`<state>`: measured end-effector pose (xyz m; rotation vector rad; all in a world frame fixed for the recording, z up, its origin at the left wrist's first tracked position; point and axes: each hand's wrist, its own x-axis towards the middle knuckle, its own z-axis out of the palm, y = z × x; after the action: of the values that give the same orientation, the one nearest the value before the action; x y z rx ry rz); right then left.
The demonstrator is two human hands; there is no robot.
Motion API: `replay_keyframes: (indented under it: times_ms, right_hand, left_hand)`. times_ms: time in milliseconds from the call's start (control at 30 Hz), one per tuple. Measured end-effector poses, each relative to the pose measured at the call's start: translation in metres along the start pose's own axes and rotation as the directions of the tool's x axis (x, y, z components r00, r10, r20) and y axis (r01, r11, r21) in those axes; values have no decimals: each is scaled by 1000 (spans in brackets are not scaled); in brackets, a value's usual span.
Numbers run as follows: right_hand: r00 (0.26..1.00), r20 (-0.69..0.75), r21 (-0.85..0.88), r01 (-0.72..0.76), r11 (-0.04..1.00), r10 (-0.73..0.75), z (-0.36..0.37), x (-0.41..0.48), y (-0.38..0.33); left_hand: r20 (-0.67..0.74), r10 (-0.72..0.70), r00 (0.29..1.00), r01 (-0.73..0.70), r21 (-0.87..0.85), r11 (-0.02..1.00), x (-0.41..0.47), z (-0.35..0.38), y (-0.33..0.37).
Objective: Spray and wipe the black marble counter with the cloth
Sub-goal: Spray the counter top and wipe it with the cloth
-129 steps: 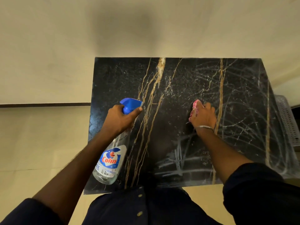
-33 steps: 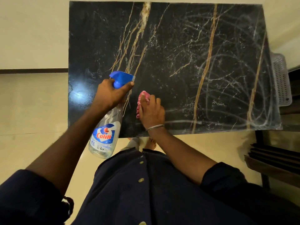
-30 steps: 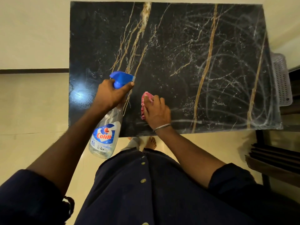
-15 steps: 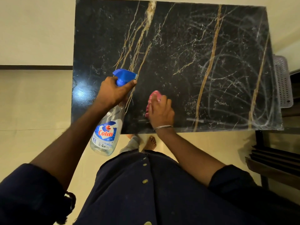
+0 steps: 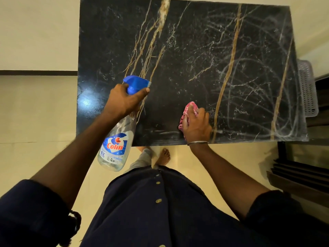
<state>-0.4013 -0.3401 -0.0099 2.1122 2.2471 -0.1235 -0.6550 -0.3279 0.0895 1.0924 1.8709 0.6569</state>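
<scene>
Here the black gold-veined marble counter [image 5: 195, 50] stands over cream floor tiles [image 5: 35, 113]; near its front edge the right hand [image 5: 196, 126] presses a bunched pink cloth [image 5: 188, 111], the left hand [image 5: 124, 100] clasping a clear blue-capped spray bottle [image 5: 115, 145].

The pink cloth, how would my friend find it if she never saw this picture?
Find the big black marble counter with gold veins. Near its front edge, the right hand presses down on the pink cloth. It is the only pink, soft, crumpled thing; the left hand holds a clear spray bottle with a blue top.
</scene>
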Motion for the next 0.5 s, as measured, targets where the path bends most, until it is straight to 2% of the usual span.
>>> replay_keyframes:
  times_ms: [67,167,333,400,500]
  right_hand:
    - [1000,-20,-8,11,1000,-11,1,-8,-23]
    - [976,-42,2,212,977,-212,7,-23,-67]
    - [865,-51,20,501,865,-500,16,-39,-100]
    - [840,-65,38,542,839,-539,19,-39,-81]
    - [873,-61,28,486,873,-484,19,-38,-28]
  left_hand:
    - [1,-1,1000,1,-11,1000,1,-1,0]
    - [-12,-1,1000,1,1,1000,1,-1,1]
    - [-15,-18,1000,18,17,1000,4,1,1]
    - [-1,-26,1000,26,14,1000,5,2,1]
    - [16,-32,999,32,6,999,7,3,-1]
